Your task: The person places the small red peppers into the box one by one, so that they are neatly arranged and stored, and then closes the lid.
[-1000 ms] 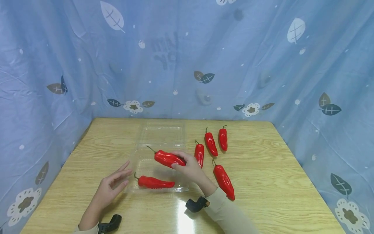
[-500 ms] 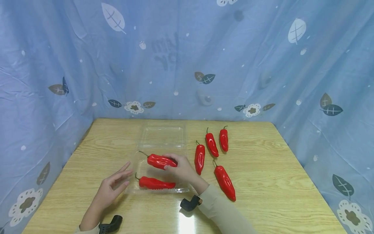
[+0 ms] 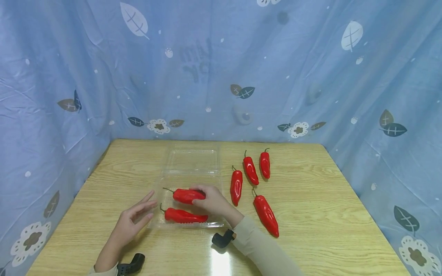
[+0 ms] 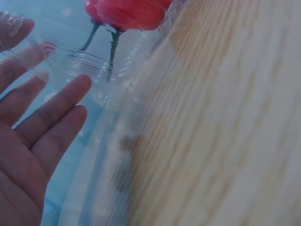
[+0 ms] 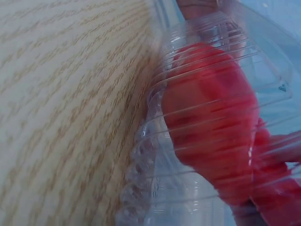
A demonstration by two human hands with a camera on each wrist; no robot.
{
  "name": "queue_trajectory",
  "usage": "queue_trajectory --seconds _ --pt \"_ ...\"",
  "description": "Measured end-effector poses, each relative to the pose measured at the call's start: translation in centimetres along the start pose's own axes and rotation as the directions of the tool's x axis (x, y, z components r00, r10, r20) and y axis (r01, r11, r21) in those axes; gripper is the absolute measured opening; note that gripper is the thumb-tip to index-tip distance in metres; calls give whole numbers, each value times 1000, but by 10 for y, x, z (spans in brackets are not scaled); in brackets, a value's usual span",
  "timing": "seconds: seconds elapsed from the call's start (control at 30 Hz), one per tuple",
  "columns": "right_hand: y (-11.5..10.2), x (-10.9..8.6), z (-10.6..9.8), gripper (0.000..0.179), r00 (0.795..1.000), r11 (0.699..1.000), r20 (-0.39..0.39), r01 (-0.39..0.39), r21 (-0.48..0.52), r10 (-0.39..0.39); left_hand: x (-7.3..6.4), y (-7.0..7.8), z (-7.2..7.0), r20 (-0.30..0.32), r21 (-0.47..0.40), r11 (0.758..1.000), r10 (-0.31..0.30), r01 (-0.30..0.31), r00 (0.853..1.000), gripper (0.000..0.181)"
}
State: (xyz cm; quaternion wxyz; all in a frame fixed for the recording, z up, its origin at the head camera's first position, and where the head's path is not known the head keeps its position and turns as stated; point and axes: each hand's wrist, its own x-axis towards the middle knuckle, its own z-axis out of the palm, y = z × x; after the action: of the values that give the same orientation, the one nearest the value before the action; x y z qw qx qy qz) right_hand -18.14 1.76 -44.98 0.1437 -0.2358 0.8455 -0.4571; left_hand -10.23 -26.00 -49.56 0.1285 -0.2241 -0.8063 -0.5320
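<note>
My right hand (image 3: 212,200) pinches a red chili (image 3: 183,196) opposite its stem
Seemingly inside the clamshell (image 3: 191,181); left hand (image 3: 126,225) relaxed beside.

Left arm comes up from bottom edge, beige sleeve (image 3: 111,270) at cuff only; wrist (image 3: 107,256) bare. Left hand (image 3: 127,225) held off to the side, fingers loosely extended, slightly bent, thumb (image 3: 143,221) apart; palm (image 4: 19,174) visible in left wrist view, fingers partly spread. Right arm reaches in diagonally from lower right, forearm sleeved. Right hand (image 3: 213,201) back up, pointing left, gripping: thumb near side, fingers far side. Hands well apart.
</note>
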Motion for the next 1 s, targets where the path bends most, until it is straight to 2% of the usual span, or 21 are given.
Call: queue_trajectory --seconds 0.47,1.0 --pt "-1 3 4 37 998 995 44 -44 -87 48 -1 -2 1 -6 11 1000 3 -3 1000 31" --pt "4 6 8 36 992 979 99 -51 -200 72 0 -1 1 -11 21 1000 7 -6 1000 32"
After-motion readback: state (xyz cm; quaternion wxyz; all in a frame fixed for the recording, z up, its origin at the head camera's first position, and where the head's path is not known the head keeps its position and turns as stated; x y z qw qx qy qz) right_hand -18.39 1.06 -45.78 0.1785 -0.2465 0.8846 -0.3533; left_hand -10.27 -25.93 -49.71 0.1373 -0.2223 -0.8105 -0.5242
